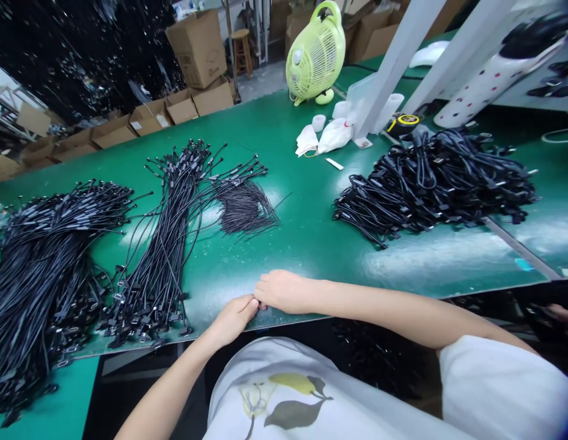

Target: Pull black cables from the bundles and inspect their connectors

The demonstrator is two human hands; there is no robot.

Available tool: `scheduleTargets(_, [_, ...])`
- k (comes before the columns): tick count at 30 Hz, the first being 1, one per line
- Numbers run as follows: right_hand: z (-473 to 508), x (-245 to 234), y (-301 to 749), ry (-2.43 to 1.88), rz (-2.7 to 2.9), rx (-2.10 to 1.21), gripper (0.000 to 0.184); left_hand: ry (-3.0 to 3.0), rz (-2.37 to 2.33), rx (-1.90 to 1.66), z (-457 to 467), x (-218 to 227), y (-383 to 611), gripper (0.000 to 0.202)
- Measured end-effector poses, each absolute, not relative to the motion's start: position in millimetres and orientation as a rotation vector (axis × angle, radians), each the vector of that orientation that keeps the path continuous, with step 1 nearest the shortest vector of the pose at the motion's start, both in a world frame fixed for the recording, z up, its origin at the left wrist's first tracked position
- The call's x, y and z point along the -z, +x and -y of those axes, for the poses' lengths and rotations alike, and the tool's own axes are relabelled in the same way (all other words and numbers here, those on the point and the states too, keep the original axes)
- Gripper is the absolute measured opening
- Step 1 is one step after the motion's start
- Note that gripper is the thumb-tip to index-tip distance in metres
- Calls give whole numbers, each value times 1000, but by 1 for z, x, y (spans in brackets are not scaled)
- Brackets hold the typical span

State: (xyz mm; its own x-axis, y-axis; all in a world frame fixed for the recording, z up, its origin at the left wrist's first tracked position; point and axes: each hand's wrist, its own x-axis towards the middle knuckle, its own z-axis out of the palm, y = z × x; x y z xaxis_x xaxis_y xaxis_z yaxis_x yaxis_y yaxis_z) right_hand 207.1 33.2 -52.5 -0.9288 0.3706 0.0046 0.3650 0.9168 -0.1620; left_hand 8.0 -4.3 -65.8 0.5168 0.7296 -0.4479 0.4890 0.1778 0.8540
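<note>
Curled at the near edge of the tabletop [306, 226], our left hand [233, 318] and right hand [282, 291] touch; we cannot tell if they hold anything. Leftward, nearer our left, the cable bundle [170, 217] points toward the far edge.

Ahead of me, a lime-green plastic fan with a round grille and top handle [317, 58] is standing upright. To my right, a yellow-and-black tape measure [403, 124] is lying near a slanting pale-grey post [394, 67]. Farther off, I am seeing a round-topped wooden stool [241, 35] standing near a tall brown cardboard carton [199, 52], above open brown boxes [183, 111].
</note>
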Motion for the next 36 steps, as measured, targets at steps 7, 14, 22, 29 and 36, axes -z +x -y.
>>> scheduleTargets(7, [-54,47,211,-520,3012,-454,19,1011,-1052,-421,6,74,3,52])
scheduleTargets(14, [-191,41,293,-1680,2164,-476,15,740,-1127,-794,1,70,10,50])
scheduleTargets(22, [-199,61,312,-1845,2109,-460,15,611,-943,-990,-1,35,19,44])
scheduleTargets(29, [-54,66,240,-1354,1822,-1095,17,600,-834,-949,3,37,31,55])
scheduleTargets(36, [0,61,181,-1206,2096,-592,21,884,-1014,-1023,4,52,33,43])
